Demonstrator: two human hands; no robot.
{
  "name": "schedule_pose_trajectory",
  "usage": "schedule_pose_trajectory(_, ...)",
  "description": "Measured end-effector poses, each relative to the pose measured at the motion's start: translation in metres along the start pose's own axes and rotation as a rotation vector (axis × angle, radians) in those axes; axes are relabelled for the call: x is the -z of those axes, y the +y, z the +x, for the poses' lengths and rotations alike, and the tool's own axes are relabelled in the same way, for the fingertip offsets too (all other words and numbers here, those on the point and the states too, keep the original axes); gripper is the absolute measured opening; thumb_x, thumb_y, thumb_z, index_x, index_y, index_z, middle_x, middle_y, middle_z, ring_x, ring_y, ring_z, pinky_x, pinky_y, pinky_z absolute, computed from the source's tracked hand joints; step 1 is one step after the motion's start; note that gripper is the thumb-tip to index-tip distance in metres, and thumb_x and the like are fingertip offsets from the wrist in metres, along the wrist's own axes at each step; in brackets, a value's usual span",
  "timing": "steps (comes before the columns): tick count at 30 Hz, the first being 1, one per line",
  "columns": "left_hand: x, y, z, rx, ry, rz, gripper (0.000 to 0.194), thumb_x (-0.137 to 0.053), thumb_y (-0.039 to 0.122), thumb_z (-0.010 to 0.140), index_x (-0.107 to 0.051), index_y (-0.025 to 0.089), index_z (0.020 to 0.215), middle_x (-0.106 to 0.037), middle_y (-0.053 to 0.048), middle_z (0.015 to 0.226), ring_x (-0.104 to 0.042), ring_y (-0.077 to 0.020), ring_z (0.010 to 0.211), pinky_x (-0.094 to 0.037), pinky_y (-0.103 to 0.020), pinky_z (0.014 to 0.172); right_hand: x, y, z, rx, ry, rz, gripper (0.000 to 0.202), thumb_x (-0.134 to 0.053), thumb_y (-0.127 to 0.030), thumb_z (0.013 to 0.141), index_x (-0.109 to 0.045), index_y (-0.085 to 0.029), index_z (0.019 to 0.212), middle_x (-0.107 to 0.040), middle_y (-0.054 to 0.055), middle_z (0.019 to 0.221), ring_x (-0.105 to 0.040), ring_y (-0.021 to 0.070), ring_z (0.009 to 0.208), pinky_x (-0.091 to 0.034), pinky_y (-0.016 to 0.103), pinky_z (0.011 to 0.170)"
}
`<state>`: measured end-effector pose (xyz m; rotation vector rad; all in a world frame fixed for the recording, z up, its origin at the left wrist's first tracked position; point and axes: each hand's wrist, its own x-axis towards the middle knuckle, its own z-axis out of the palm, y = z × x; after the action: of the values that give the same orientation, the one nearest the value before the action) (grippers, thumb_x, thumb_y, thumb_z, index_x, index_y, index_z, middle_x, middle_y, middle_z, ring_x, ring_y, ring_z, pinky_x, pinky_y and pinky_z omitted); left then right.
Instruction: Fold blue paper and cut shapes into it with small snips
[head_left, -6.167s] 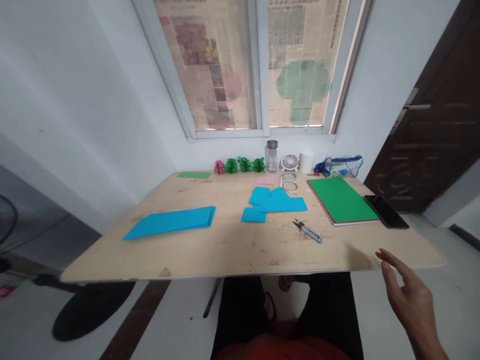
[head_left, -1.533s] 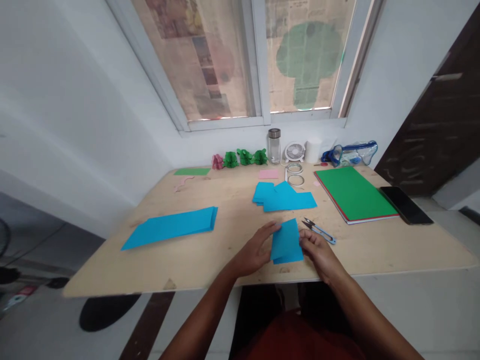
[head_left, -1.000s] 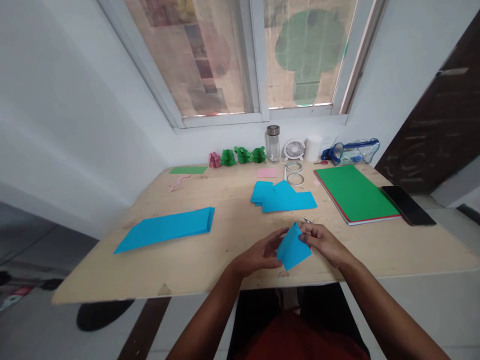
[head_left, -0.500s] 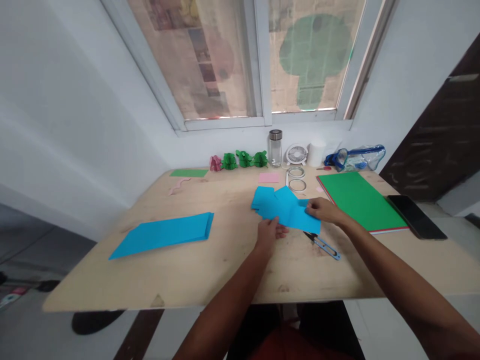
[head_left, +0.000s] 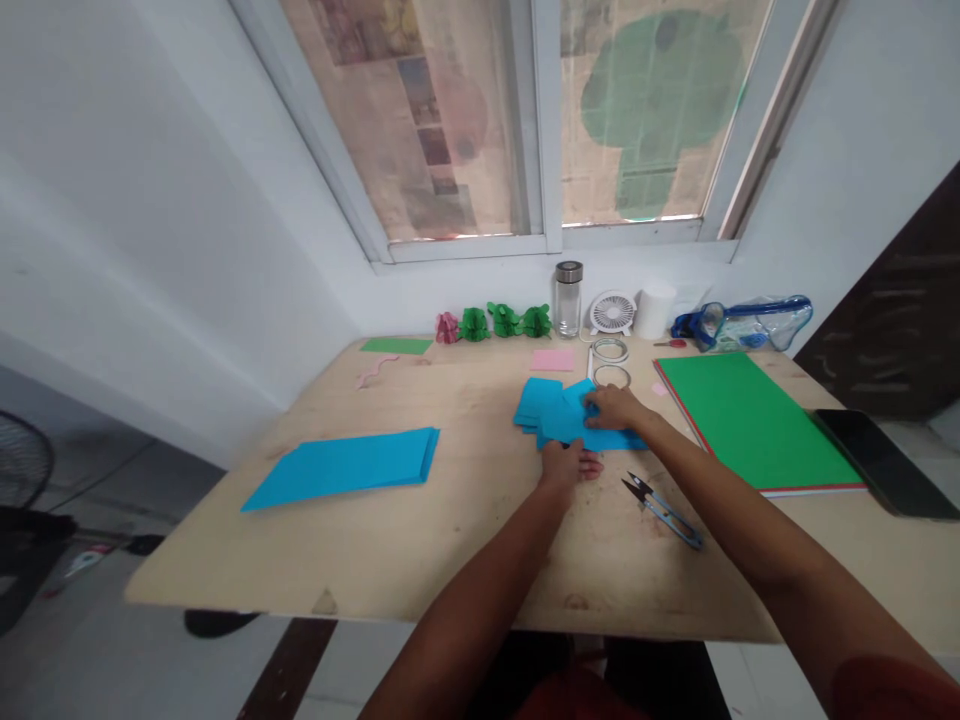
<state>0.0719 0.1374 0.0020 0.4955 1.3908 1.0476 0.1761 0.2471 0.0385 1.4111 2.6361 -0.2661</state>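
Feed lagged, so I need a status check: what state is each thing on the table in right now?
left hand: flat on the table, at the pile's near edge
right hand: resting on the blue paper pile
blue paper pile: lying spread, pieces overlapping
long blue sheet: folded, lying flat
snips: untouched, blades apart
green paper stack: flat, squared up
phone: screen dark
glass jar: upright, lid on
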Motion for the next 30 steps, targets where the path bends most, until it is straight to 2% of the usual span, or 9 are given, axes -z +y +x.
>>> schedule_pose_trajectory(6, -0.001, 0.000, 0.003, 0.054, -0.058, 0.071, 0.022, -0.050, 0.025, 0.091, -0.054, 0.011, 0.075, -0.058, 0.001, 0.064, -0.057, -0.0090, 0.054, -0.049, -0.023, 0.054, 0.002, 0.007, 0.014, 0.014, -0.096, 0.021, 0.035, -0.069, -0.038, 0.070, -0.065, -0.024, 0.102, -0.068, 0.008, 0.105, -0.060, 0.0278, 0.099, -0.042, 0.036, 0.079)
schedule_pose_trajectory(14, -0.001, -0.004, 0.007, 0.051, -0.084, 0.068, 0.020, -0.051, 0.029, 0.091, -0.057, 0.010, 0.092, -0.061, -0.001, 0.074, -0.059, -0.0095, 0.060, -0.051, -0.026, 0.060, 0.003, 0.013, 0.018, 0.058, -0.146, 0.079, 0.029, -0.069, -0.029, 0.066, -0.066, -0.021, 0.094, -0.069, 0.006, 0.100, -0.062, 0.0235, 0.092, -0.043, 0.030, 0.074)
schedule_pose_trajectory(19, -0.002, -0.004, 0.008, 0.038, -0.090, 0.060, 0.020, -0.051, 0.028, 0.091, -0.057, 0.010, 0.096, -0.061, -0.001, 0.074, -0.059, -0.0097, 0.061, -0.052, -0.026, 0.060, -0.002, 0.017, 0.022, 0.076, -0.162, 0.112, 0.032, -0.069, -0.025, 0.065, -0.066, -0.019, 0.096, -0.069, 0.005, 0.095, -0.062, 0.0218, 0.087, -0.043, 0.027, 0.071)
schedule_pose_trajectory(23, -0.002, -0.005, 0.007, 0.025, -0.092, 0.057, 0.020, -0.051, 0.028, 0.091, -0.057, 0.010, 0.098, -0.061, 0.000, 0.074, -0.059, -0.0095, 0.060, -0.052, -0.026, 0.059, -0.002, 0.021, 0.021, 0.088, -0.162, 0.123, 0.026, -0.067, -0.023, 0.065, -0.068, -0.017, 0.090, -0.070, 0.005, 0.089, -0.062, 0.0210, 0.083, -0.044, 0.026, 0.069)
schedule_pose_trajectory(30, -0.004, -0.005, 0.005, -0.006, -0.083, 0.059, 0.020, -0.053, 0.029, 0.090, -0.058, 0.010, 0.092, -0.060, -0.001, 0.074, -0.058, -0.0090, 0.060, -0.052, -0.025, 0.060, 0.001, 0.019, 0.008, 0.079, -0.097, 0.122, 0.028, -0.064, -0.022, 0.066, -0.067, -0.015, 0.093, -0.070, 0.006, 0.090, -0.061, 0.0202, 0.080, -0.043, 0.025, 0.068)
